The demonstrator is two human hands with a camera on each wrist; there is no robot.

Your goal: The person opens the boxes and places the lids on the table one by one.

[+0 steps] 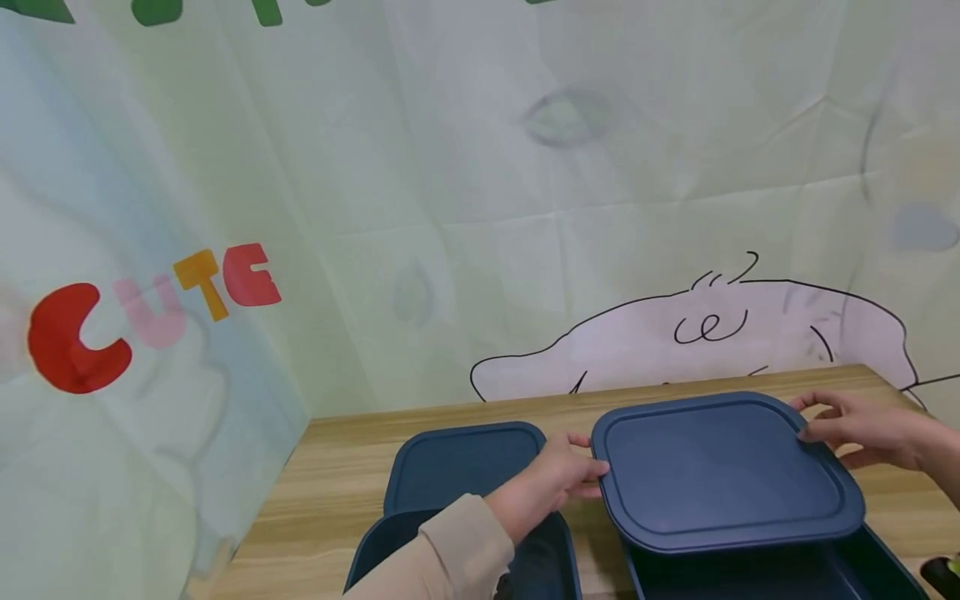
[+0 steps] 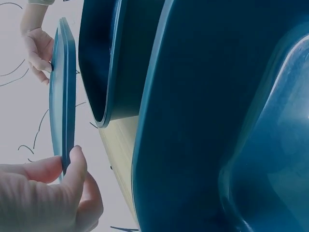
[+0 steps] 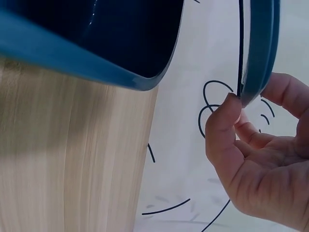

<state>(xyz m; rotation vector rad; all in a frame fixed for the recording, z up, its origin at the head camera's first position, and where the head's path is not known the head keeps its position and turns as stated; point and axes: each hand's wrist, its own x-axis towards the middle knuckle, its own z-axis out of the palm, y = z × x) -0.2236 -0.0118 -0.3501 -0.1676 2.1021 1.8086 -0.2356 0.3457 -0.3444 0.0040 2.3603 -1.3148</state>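
Both hands hold a dark blue rounded-rectangle lid (image 1: 731, 475) above a matching blue storage box (image 1: 750, 575) on the right. My left hand (image 1: 551, 475) pinches the lid's left edge; in the left wrist view its thumb and fingers (image 2: 75, 176) close on the rim. At the far right edge my right hand (image 1: 870, 429) grips the lid, and the right wrist view shows the thumb and fingers (image 3: 224, 128) on either side of its rim. The lid hangs tilted, with the open box visible beneath its near edge.
A second open blue box (image 1: 566, 550) stands at the left, partly hidden by my left sleeve (image 1: 450, 550). Behind it lies another blue lid (image 1: 465, 467) on the wooden table (image 1: 337, 450). A dark object (image 1: 939, 575) shows at the right edge. A printed cloth (image 1: 450, 167) hangs behind the table.
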